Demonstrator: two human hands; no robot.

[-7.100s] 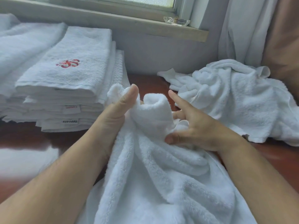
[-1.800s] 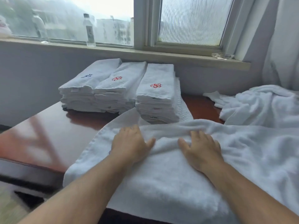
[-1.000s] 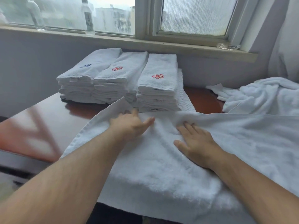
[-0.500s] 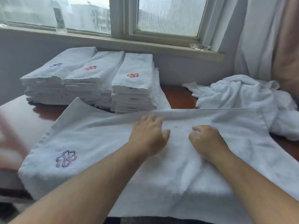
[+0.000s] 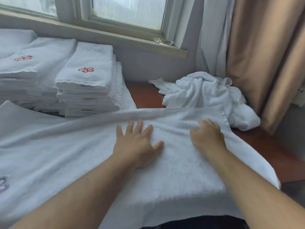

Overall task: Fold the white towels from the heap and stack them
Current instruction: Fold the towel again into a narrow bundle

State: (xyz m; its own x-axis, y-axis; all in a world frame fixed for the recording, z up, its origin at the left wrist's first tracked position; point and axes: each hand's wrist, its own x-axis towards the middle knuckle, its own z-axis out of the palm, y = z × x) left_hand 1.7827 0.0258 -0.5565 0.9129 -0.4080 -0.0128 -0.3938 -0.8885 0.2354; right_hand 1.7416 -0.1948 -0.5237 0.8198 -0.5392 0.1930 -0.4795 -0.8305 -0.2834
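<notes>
You're pressing your left hand point(image 5: 135, 146) flat on the white towel point(image 5: 165, 176), fingers straight and fanned apart, thumb splaying out to the right. Your right hand point(image 5: 207, 138) is sitting just beside it, near the towel's far edge, knuckles raised and fingers bending down into the pile. Whether they're pinching cloth, I can't tell. A small ridge of fabric is bunching up by those fingertips.

The towel is lying spread across the lower half of the frame, covering the near part of the reddish-brown table point(image 5: 145, 95) and draping over its near edge. It's looking thick and fluffy, plain white, with a flat woven band running along the far edge. A purple embroidered emblem point(image 5: 3, 184) is peeking in at the lower left edge of the frame.

The heap point(image 5: 206, 93) of crumpled white towels is sitting at centre right, against the tan curtain point(image 5: 264, 55), right behind the spread towel's far right corner. The folded stacks point(image 5: 85, 90) are standing at upper left, the nearest one showing a red emblem point(image 5: 86, 69) on top.
</notes>
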